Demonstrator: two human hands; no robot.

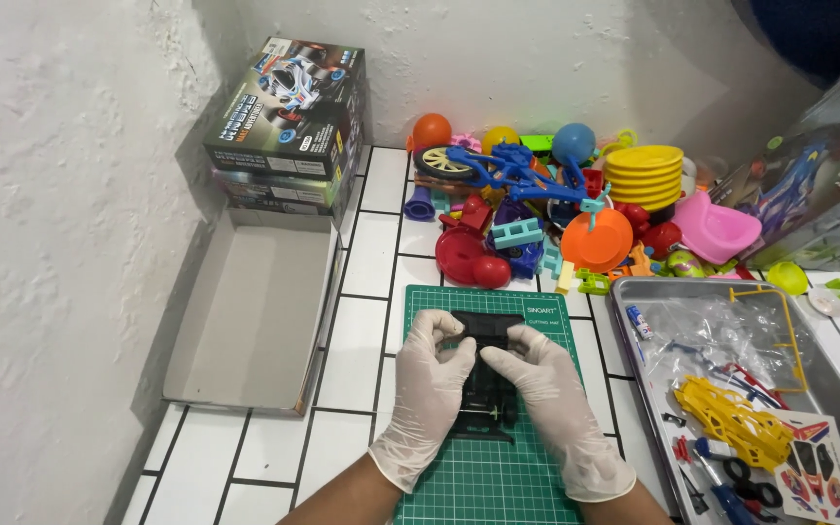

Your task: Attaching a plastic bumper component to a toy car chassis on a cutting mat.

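Both hands wear white gloves and meet over the green mat (498,476). The left hand (430,384) curls its fingers onto the left side of a black chassis (488,384), thumb and fingertips pinching its upper edge. The right hand (551,389) closes on the chassis from the right, its fingers bent over the top. The chassis lies flat at the middle of the mat, long side running away from the person, its lower end showing between the wrists.

Left of the mat lies an open, shallow cardboard box (250,321), and beyond that box stand stacked toy cartons (289,122) against the wall. Behind the mat is a heap of bright plastic toys (537,204), among them a blue bike (503,165), a pile of yellow plates (644,175) and an orange dish (597,240). Right of the mat sits a metal tray (624,292) holding a yellow car shell (736,423), clear bags, a sticker sheet (814,472) and small parts.
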